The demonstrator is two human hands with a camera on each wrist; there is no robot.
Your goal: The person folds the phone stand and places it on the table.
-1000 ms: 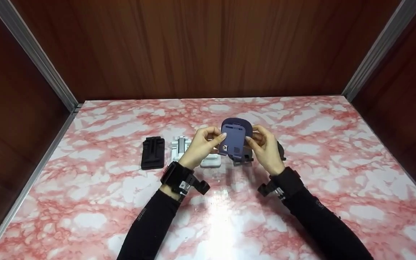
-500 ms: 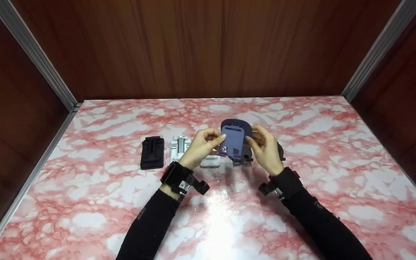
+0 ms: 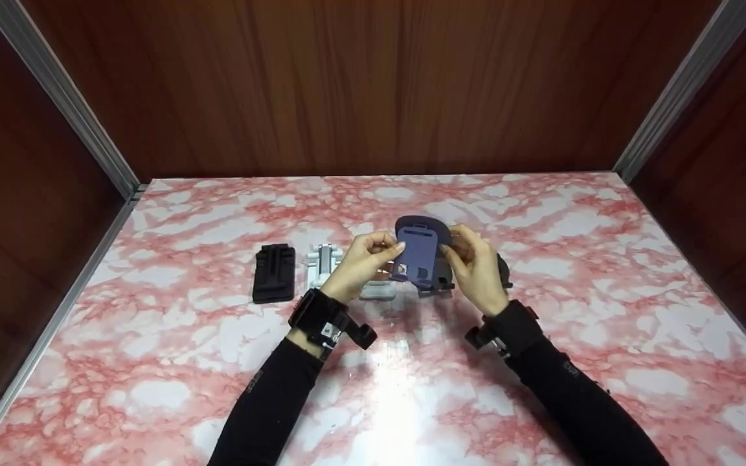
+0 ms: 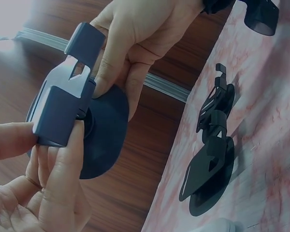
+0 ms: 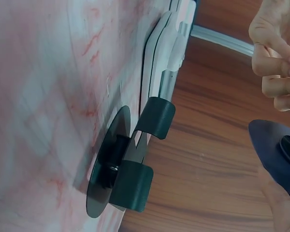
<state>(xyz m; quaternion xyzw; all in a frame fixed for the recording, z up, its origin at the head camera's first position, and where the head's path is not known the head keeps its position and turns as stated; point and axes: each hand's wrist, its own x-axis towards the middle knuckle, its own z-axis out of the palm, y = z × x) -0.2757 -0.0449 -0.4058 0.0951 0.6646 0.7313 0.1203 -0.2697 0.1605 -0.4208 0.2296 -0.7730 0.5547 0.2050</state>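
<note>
Both hands hold a blue-purple phone stand (image 3: 419, 249) up over the table. My left hand (image 3: 361, 262) pinches the left edge of its phone plate, thumb in front. At the opposite side my right hand (image 3: 480, 266) grips the stand, thumb at the plate's right edge and other fingers behind. The left wrist view shows the rounded base (image 4: 106, 135) angled behind the plate, with the right hand's fingers on it. In the right wrist view the stand is partly cut off by the frame edge, and the left hand (image 5: 278, 58) shows above it.
A black phone stand (image 3: 274, 273) lies folded on the marbled table (image 3: 172, 349), left of a white stand (image 3: 323, 262). Another white base (image 3: 378, 290) is partly behind my left hand. Dark stands (image 4: 210, 169) stand behind and beside my right hand. Wood-grain panels (image 3: 373, 84) enclose the table.
The blue-purple phone stand has sunk slightly and its plate has tilted a little between the hands. Both hands keep their grip and have hardly moved.
</note>
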